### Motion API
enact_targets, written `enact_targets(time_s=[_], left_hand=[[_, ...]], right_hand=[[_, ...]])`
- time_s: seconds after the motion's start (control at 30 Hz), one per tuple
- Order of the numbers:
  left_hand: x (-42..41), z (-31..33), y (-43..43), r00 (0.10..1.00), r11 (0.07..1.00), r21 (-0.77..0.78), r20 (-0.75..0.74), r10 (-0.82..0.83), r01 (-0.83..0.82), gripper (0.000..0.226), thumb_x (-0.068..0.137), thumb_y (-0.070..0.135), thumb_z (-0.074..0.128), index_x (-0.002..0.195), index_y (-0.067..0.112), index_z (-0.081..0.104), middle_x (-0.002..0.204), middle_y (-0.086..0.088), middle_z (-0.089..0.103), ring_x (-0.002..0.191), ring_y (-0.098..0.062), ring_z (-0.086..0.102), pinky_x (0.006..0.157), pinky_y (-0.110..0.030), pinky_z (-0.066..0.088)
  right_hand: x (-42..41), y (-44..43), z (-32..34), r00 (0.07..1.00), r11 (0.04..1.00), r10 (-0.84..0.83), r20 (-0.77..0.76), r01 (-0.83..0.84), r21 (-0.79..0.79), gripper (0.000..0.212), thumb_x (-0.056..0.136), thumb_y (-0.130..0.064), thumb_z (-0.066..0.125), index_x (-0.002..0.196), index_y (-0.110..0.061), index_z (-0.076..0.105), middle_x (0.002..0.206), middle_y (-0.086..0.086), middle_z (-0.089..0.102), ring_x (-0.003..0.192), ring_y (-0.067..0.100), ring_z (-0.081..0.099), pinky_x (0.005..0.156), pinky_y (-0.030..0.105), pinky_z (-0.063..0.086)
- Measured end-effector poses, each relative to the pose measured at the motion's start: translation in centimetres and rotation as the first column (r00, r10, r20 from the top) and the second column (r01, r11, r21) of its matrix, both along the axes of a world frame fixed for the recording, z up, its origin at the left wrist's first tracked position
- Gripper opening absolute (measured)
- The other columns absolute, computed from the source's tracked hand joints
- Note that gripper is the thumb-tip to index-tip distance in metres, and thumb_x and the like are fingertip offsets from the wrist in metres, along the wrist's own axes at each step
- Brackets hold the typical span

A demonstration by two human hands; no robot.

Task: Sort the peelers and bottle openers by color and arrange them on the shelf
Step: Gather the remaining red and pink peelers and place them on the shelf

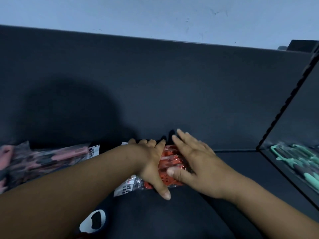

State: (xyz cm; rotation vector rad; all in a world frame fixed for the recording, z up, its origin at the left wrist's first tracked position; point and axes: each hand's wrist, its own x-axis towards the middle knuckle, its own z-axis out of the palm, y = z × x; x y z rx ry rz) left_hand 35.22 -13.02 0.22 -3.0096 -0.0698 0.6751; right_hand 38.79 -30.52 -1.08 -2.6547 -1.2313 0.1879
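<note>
Head view shows the sort well along: pink packets [44, 157] lie grouped at the shelf's [172, 100] left, green ones [296, 157] beyond the divider [284, 107]. The left hand [151, 163] and right hand [195, 159], fingers spread flat, press the red packets [169, 163] between them mid-shelf, gripping nothing. A white bottle opener [94, 221] looks unplaced.
</note>
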Motion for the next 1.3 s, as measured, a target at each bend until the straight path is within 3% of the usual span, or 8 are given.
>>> enact_targets(time_s=[0.27,0.4,0.53,0.67,0.9,1.03,1.17,1.3], left_hand=[[0.2,-1.0,0.7,0.967,0.991,-0.133,0.251,0.03,0.004,0.094,0.052,0.067,0.076,0.126,0.024,0.038,0.126,0.001,0.047,0.115,-0.021,0.047,0.097,-0.039,0.042],[-1.1,0.1,-0.1,0.954,0.985,-0.142,0.295,-0.051,0.097,0.088,0.056,0.065,0.077,0.123,0.025,0.039,0.121,0.005,0.048,0.111,-0.017,0.048,0.093,-0.035,0.043],[-2.9,0.4,-1.3,0.969,0.973,-0.196,0.237,-0.073,0.122,0.112,0.048,0.071,0.077,0.138,0.028,0.025,0.13,0.009,0.044,0.118,-0.015,0.044,0.103,-0.035,0.037],[-3.6,0.0,-1.8,0.988,0.986,-0.145,0.138,-0.064,0.084,0.141,0.046,0.083,0.067,0.149,0.03,-0.015,0.158,0.003,0.008,0.145,-0.019,0.007,0.118,-0.043,0.003],[-4.3,0.1,-3.2,0.992,0.997,-0.025,0.104,-0.068,0.071,0.146,0.051,0.082,0.066,0.145,0.022,-0.029,0.156,-0.007,-0.027,0.143,-0.024,-0.026,0.115,-0.05,-0.016],[-3.7,-0.8,-2.7,0.991,0.995,-0.075,0.122,-0.049,0.058,0.139,0.051,0.076,0.071,0.15,0.025,-0.012,0.158,-0.004,0.008,0.146,-0.026,0.005,0.118,-0.048,0.0],[-3.3,0.3,-2.6,0.939,0.987,-0.116,0.337,-0.067,0.112,0.089,0.058,0.059,0.076,0.129,0.023,0.036,0.117,0.002,0.045,0.106,-0.02,0.05,0.099,-0.034,0.036],[-3.4,2.2,-2.1,0.961,0.983,-0.165,0.275,-0.038,0.086,0.106,0.056,0.065,0.077,0.14,0.029,0.025,0.126,0.007,0.045,0.114,-0.018,0.047,0.095,-0.029,0.033]], right_hand=[[1.1,0.3,-2.4,0.915,0.925,0.013,-0.402,0.142,0.354,0.122,0.065,-0.043,0.083,0.15,-0.041,-0.005,0.156,-0.024,-0.002,0.141,-0.009,0.01,0.115,0.02,0.021],[0.6,-0.7,-1.6,0.792,0.768,0.139,-0.594,0.293,0.57,0.118,0.068,0.0,0.083,0.145,-0.04,0.003,0.137,-0.019,0.033,0.106,-0.021,0.051,0.079,0.011,0.05],[-0.2,-2.5,-2.2,0.776,0.771,0.155,-0.612,0.292,0.566,0.112,0.067,-0.001,0.084,0.144,-0.041,0.014,0.119,-0.006,0.058,0.102,0.006,0.066,0.077,0.024,0.056],[-1.5,-2.7,-4.0,0.808,0.815,0.094,-0.582,0.274,0.511,0.103,0.069,-0.01,0.083,0.144,-0.035,0.017,0.113,-0.009,0.063,0.103,0.006,0.065,0.087,0.023,0.052],[-2.1,-2.2,-3.8,0.766,0.865,0.099,-0.635,0.249,0.436,0.134,0.068,-0.015,0.082,0.143,-0.043,-0.026,0.135,-0.04,0.017,0.114,-0.026,0.039,0.089,0.008,0.043],[-1.1,-2.0,-3.6,0.798,0.877,0.102,-0.594,0.211,0.433,0.134,0.063,-0.02,0.087,0.143,-0.049,-0.016,0.135,-0.032,0.03,0.118,-0.015,0.046,0.097,0.016,0.045],[-0.6,-1.8,-3.4,0.832,0.812,0.067,-0.551,0.276,0.514,0.1,0.058,-0.014,0.09,0.137,-0.034,0.033,0.122,-0.005,0.056,0.104,-0.001,0.06,0.09,0.02,0.05],[-0.9,-2.2,-3.1,0.817,0.752,0.104,-0.567,0.308,0.582,0.095,0.067,-0.003,0.085,0.138,-0.033,0.031,0.115,-0.007,0.061,0.101,0.005,0.064,0.088,0.023,0.052]])
